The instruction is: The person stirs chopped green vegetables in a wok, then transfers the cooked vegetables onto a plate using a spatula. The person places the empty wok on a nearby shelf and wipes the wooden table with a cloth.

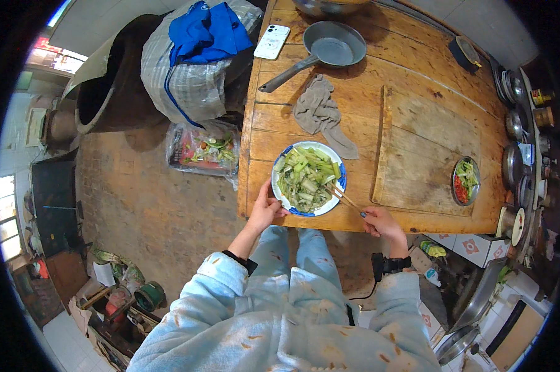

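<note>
A white bowl with a blue-patterned rim (277,186) stands near the front left edge of the wooden table, full of chopped green vegetables (308,174). My left hand (267,207) grips the bowl's lower left rim. In my right hand (380,221) is a pair of wooden chopsticks (347,199), their tips among the vegetables at the bowl's right side. A crumpled grey cloth (319,109) lies just beyond the bowl. Farther right, a small metal dish (466,203) of chopped green and red pieces sits on a wooden board (428,153).
A grey frying pan (335,44) and a white phone (271,43) lie at the table's far side. Left of the table stand a plastic-lined bin with vegetable scraps (205,151) and a plastic-covered object bearing a blue cloth (210,35). Metal lids (512,123) line the right side.
</note>
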The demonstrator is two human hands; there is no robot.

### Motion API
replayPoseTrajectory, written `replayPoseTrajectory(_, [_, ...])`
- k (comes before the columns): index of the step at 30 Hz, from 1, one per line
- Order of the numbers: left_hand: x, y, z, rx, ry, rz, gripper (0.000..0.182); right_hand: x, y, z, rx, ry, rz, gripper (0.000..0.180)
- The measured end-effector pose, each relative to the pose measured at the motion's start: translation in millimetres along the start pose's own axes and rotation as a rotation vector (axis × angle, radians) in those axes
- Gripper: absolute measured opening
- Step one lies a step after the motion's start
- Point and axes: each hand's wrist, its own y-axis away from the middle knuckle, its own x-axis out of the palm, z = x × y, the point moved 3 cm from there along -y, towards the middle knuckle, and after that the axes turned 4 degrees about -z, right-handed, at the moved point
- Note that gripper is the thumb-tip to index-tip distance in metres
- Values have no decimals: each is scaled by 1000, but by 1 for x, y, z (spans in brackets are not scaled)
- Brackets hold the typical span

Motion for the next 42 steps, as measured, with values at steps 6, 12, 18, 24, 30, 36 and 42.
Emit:
replayPoseTrajectory(6, [-1, -1, 0, 7, -1, 12, 69, -5, 1, 7, 48, 19, 25, 25])
replayPoseTrajectory(12, [0, -1, 0, 0, 14, 7, 66, 9, -8, 14, 24, 54, 10, 29])
replayPoseTrajectory(18, [3, 1, 1, -92, 117, -2, 65, 10, -2, 2, -115, 76, -127, 34])
replayPoseTrajectory(24, [-2, -5, -1, -15, 93, -39, 59, 13, 12, -10, -344, 168, -383, 29])
replayPoseTrajectory(30, [-44, -21, -17, 42, 1, -97, 58, 21, 28, 11, -488, 38, -549, 22])
replayPoseTrajectory(36, [-96, -48, -60, 78, -119, -57, 62, 25, 9, 73, -529, 189, -520, 19])
replayPoseTrajectory(42, [-115, -76, -96, 178, -288, -87, 55, 41, -37, 157, -869, 575, -497, 17])
